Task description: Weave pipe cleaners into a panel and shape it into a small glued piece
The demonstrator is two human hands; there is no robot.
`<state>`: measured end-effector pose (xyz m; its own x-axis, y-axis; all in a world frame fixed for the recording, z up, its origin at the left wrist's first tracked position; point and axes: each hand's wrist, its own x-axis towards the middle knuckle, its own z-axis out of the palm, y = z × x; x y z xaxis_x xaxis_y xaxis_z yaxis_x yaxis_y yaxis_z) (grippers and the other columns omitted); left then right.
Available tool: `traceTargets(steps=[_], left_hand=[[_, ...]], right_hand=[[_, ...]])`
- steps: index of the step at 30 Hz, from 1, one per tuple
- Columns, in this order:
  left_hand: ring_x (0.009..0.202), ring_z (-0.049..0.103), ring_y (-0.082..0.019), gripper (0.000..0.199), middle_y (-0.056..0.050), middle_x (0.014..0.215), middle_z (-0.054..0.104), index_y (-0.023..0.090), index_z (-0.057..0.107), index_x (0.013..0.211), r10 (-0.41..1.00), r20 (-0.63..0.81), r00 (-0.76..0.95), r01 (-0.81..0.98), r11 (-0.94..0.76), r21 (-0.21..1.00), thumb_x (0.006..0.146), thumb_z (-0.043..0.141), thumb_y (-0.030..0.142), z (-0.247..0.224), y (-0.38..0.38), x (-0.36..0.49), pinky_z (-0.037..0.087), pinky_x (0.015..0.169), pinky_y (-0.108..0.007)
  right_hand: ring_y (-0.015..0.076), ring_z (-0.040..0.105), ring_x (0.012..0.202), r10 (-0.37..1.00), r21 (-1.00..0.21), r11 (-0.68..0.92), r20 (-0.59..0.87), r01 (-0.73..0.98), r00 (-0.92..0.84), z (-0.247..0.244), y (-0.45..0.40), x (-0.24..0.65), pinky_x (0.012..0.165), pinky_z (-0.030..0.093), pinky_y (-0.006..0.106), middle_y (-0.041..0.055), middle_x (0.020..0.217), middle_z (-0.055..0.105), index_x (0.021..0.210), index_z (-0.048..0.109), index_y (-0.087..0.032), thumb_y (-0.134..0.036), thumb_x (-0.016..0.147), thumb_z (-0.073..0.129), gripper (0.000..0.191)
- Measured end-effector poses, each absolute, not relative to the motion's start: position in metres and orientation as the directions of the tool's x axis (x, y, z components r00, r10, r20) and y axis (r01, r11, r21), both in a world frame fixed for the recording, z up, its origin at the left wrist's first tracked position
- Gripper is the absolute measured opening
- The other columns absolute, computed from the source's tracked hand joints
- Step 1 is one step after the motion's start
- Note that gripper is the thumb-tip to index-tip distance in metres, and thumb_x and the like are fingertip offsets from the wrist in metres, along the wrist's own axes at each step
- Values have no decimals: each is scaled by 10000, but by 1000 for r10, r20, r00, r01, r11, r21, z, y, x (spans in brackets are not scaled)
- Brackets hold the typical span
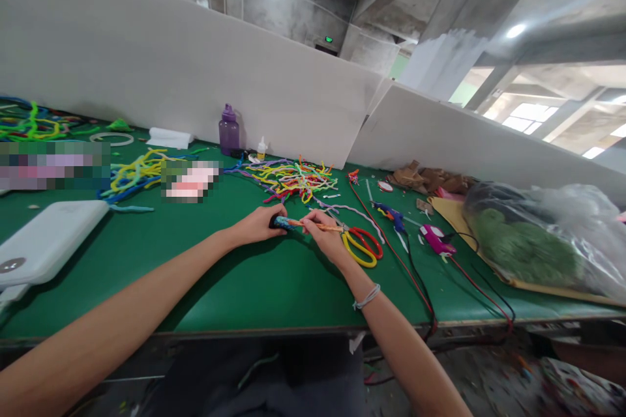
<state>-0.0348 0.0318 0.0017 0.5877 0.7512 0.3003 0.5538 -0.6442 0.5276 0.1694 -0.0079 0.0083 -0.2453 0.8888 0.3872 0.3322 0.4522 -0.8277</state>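
Note:
Near the middle of the green table (235, 293), my left hand (259, 225) is closed round a small dark object (281, 221) with blue on its face. My right hand (320, 229) pinches an orange-brown stick (320, 226), whose left end meets the blue part of the dark object. Scissors (360, 247) with one red and one yellow handle lie beside my right hand. Behind both hands is a pile of colourful fuzzy stems (298, 179).
A white power bank (53, 241) lies at the left. A purple bottle (229, 131) stands by the white partition (186, 65). Rightwards are a blue glue gun (390, 214), a magenta device (437, 239), cords and a plastic bag of green material (528, 247).

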Motion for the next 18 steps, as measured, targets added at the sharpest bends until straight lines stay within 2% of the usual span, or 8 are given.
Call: traceTargets(steps=[5,10,18], left_hand=[[774,526,-148,175,-6,833,566,193,531,891,711,338,616,534,-693,485,716,537,177,-3,34,-36,386,670,-230],[806,518,-173,188,-27,853,548,197,532,911,713,368,597,570,-700,431,724,544,187,-5,33,-36,402,700,-267],[921,524,-205,192,-64,959,573,185,510,915,714,421,560,559,-700,443,731,559,210,-11,36,-38,413,802,-328]], right_hand=[[90,473,558,893,-800,442,346,407,-288,5,-9,168,515,336,196,-34,605,535,707,547,-175,-287,805,461,172],[93,478,582,886,-785,458,368,416,-282,5,-11,163,537,339,201,-31,633,544,748,565,-179,-313,821,446,193],[132,536,766,772,-642,635,505,430,-386,-1,-7,160,711,397,244,23,796,592,822,611,-188,-259,824,470,158]])
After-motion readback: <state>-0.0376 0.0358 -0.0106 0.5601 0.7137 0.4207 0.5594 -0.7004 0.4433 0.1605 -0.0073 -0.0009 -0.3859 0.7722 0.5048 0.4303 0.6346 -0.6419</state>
